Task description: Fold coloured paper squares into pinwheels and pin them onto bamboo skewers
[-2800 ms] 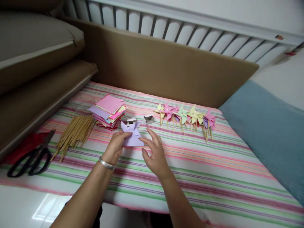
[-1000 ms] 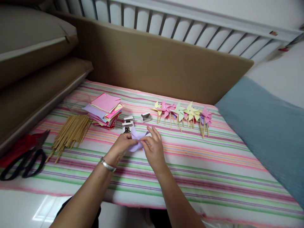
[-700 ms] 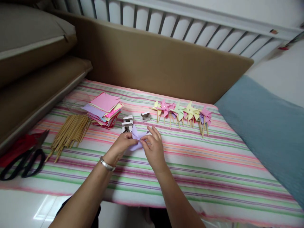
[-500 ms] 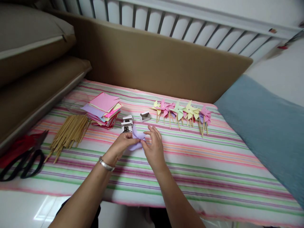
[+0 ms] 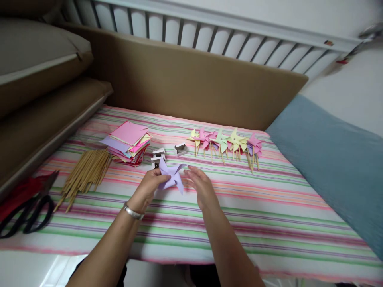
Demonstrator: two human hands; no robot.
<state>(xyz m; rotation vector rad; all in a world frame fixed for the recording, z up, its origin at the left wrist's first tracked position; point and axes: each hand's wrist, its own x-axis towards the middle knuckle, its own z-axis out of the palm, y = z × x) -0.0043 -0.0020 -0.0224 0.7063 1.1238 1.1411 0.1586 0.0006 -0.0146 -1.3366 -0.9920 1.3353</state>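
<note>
My left hand (image 5: 149, 187) pinches a lilac paper pinwheel (image 5: 171, 177) at its middle, holding it just above the striped cloth (image 5: 269, 215). My right hand (image 5: 202, 187) hovers beside it on the right, fingers apart and off the paper. Just beyond the pinwheel stand two small white boxes (image 5: 157, 156) and a third (image 5: 180, 149).
A stack of coloured paper squares (image 5: 128, 141) and a bundle of wooden sticks (image 5: 85, 173) lie at the left. Black scissors (image 5: 25, 209) rest at the left edge. A row of finished pinwheels (image 5: 226, 143) lies at the back. A blue cushion (image 5: 329, 159) flanks the right.
The flat lilac sheet has been folded into a pinwheel shape. My right hand has let go of it and drawn slightly right; my left hand still holds it.
</note>
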